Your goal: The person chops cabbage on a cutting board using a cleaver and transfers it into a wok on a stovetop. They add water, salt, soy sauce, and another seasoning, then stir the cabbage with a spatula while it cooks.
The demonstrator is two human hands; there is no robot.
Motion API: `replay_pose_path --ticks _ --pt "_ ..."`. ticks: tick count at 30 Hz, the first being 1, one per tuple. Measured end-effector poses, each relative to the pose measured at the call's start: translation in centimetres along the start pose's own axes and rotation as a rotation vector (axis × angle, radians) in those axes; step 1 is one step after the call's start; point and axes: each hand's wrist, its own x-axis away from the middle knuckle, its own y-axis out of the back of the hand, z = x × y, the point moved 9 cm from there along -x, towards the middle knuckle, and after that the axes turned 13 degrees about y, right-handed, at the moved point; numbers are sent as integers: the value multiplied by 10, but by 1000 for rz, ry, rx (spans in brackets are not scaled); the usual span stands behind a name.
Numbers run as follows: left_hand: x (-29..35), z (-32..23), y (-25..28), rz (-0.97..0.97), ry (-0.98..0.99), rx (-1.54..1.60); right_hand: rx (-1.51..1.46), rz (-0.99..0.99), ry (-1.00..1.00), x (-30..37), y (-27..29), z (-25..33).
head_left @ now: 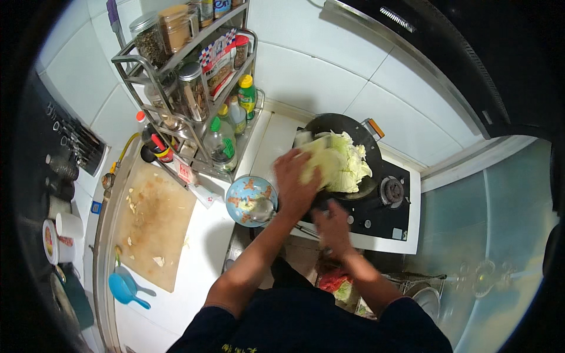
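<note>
pale green cabbage (344,162), cut into loose leaves, is heaped in a black wok (353,132) that sits on a black stove (385,215) toward the right end of the desk (200,247). the left hand (294,182) reaches over the near rim of the wok and presses a wide knife blade (312,141) against the cabbage; its fingers are curled, though motion blur hides exactly how they grip. the right hand (332,226) is lower, over the front edge of the stove near the control knobs, well apart from the left; it is blurred and i cannot tell whether it is clamped on anything.

just left of the stove, touching the left wrist's side, stands a blue patterned bowl (250,197) with a metal spoon (263,209) resting in it. a wooden cutting board (156,220) lies along the left part of the desk, dotted with small pale scraps. at the desk's near left corner lies a blue scoop (126,288). at the back edge a metal wire rack (188,76) holds jars, bottles and packets, with a green-capped bottle (222,144) on its lowest tier. white tiles (318,70) cover the wall behind. below the stove's front edge, red and green scraps (338,285) show in a bin.
</note>
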Motion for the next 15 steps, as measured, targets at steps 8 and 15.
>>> replay_pose_path --ticks 8,15 --pt "12 13 -174 63 -63 -326 959 -45 283 -90 171 -17" --pt "52 154 36 5 252 -375 1039 -214 314 -80 207 -37"
